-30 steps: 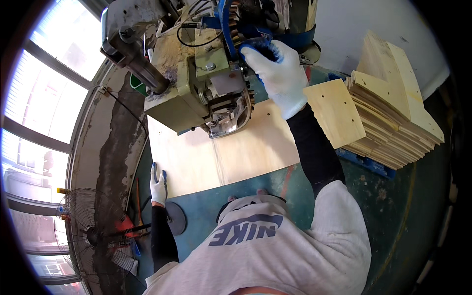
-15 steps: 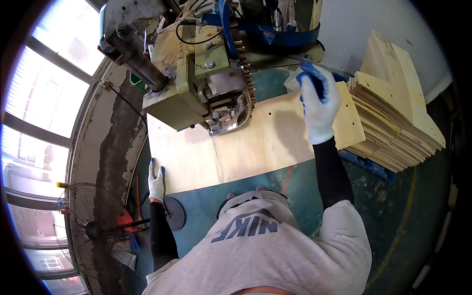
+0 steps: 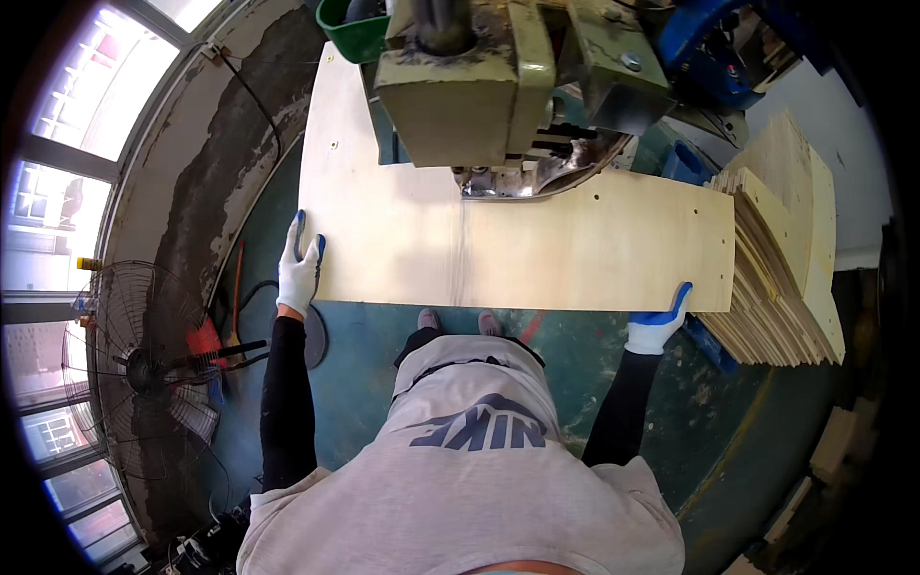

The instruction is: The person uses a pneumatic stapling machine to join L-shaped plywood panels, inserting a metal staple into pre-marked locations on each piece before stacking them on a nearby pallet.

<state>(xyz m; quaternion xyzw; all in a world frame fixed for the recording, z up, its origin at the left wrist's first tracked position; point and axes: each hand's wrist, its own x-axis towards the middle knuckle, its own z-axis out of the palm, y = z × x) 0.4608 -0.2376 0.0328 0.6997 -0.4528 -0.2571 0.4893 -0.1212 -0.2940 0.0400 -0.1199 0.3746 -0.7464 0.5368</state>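
Observation:
A broad, pale plywood panel [image 3: 556, 249] lies level in front of me beneath a grey-green machine head [image 3: 455, 105]. One arm of the panel runs back along the machine's left side, and small holes dot both ends. My left hand [image 3: 301, 268], in a white glove with blue palm and fingers, grips the panel's left edge near its front corner. At the near edge toward the right end, my right hand [image 3: 659, 324] in a matching glove holds the panel, thumb on top and other fingers hidden below. The machine's curved metal guide [image 3: 585, 168] hangs over the panel's far edge.
Several similar plywood pieces stand in a stack [image 3: 767, 278] at the right, above a blue support [image 3: 711, 347]. A wire-cage fan [image 3: 144, 369] is at the left by the windows. Behind the panel are a green container [image 3: 353, 34] and a blue machine part [image 3: 714, 57].
My right hand has come down from above the panel and taken hold of its near edge. My left hand stays at the left edge. The view has shifted, showing more of the panel's left arm.

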